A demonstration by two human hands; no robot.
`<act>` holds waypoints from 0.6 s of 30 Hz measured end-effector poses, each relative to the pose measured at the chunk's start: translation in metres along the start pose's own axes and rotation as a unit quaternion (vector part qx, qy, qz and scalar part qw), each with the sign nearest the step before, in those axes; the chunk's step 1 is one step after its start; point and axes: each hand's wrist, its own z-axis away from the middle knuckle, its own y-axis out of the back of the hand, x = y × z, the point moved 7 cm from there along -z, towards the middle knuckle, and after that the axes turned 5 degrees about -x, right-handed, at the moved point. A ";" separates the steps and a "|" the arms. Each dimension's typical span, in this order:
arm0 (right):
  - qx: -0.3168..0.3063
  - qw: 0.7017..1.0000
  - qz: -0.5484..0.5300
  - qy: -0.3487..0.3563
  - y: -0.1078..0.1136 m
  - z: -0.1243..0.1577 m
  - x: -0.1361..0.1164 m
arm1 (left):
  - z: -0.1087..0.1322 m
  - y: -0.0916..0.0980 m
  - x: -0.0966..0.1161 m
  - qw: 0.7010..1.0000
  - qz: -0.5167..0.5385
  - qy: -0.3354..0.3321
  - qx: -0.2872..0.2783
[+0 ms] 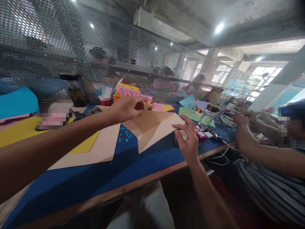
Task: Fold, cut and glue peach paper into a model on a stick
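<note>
A creased sheet of peach paper (152, 127) lies tilted over the blue tabletop, its near corner pointing toward me. My left hand (130, 109) is over the far left part of this sheet with its fingers curled in. What its fingertips hold, if anything, is hidden. At the sheet's right corner, my right hand (188, 140) has thumb and forefinger pinched on the paper's edge, the other fingers bent and apart. Under my left forearm lie another peach sheet (105, 146) and a yellow sheet (91, 144). Small blue paper bits (125, 135) are scattered between the sheets.
Behind my hands stand a paper cup (105, 100) and a stack of coloured paper pieces (128, 90). A dark-lidded jar (73, 90) is at left, a glass jar (207, 117) at right by a pink device (201, 134). A co-worker's arm (252, 146) reaches in from the right.
</note>
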 end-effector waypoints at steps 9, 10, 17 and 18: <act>0.096 0.978 -0.166 -0.081 -0.003 -0.038 0.008 | 0.030 0.060 -0.010 0.994 0.079 0.013 0.068; 0.087 0.974 -0.184 -0.094 -0.008 -0.041 0.006 | 0.034 0.063 -0.011 0.993 0.089 0.017 0.073; -0.027 0.965 -0.219 -0.143 -0.050 -0.055 -0.018 | 0.065 0.065 -0.009 0.980 0.178 0.078 0.051; -0.041 0.964 -0.219 -0.146 -0.055 -0.056 -0.018 | 0.070 0.062 -0.012 0.974 0.201 0.092 0.043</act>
